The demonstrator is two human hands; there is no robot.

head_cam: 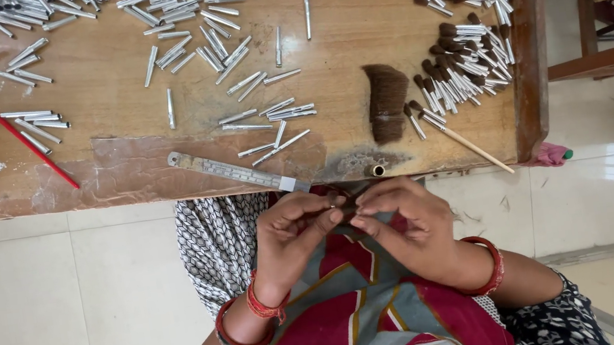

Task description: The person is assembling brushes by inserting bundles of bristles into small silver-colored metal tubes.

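Both grips pinch a small dark tuft point(346, 209).

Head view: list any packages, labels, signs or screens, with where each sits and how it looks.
None: no package, label, sign or screen shows.
Nearest thing to one: a metal ruler, long, thin and grey with fine markings, lying slantwise near the front edge of the wooden table.

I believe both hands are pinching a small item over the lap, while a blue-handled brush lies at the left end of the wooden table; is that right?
Not quite: the head view shows the brush at the left end of the wooden table has a red handle, not blue. The rest holds: the left hand and right hand pinch a small item between them over the lap.
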